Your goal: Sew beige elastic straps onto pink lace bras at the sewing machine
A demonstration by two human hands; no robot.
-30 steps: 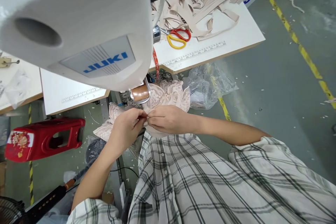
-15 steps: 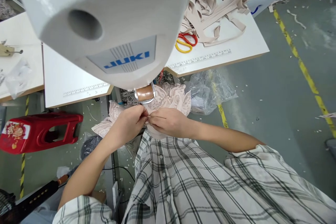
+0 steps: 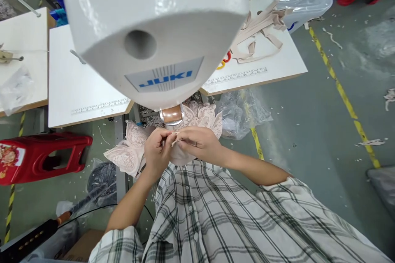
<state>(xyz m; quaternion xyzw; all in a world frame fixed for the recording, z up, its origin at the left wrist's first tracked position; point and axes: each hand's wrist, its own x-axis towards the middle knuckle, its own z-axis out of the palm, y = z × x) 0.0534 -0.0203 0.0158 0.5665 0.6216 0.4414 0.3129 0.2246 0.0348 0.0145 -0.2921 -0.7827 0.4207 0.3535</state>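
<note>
Just below the machine (image 3: 154, 28), in the head view, the left hand (image 3: 157, 152) and right hand (image 3: 200, 144) meet fingertip to fingertip, both pinched closed on a small edge of the lace (image 3: 197, 117). The rest of that lace spills beyond the hands toward the metal foot (image 3: 172, 115) and down to the left hand's outer side, where more of it hangs in a scalloped fold.

The likeliest trouble, as I judge it: the pinch is tiny and the fabric is thin, so a slight tug apart could let the edge slip from one hand, or stretch and distort the open pattern. The fingers also work just beside the foot (whether a needle is near them is hidden by the machine's head), so a fingertip could stray under it.

The lace is pale pink, sheer, soft and limp, with wavy borders. The machine is glossy white, rounded and hard. Beyond the right hand, beige straps (image 3: 262, 24) lie flat and ribbon-like on the smooth white table (image 3: 277, 65), beside scissors (image 3: 224, 59) with red and yellow loops. A crinkled clear bag (image 3: 240, 111) sits below the table edge; a red stool (image 3: 43, 156) lies well out past the left hand.
</note>
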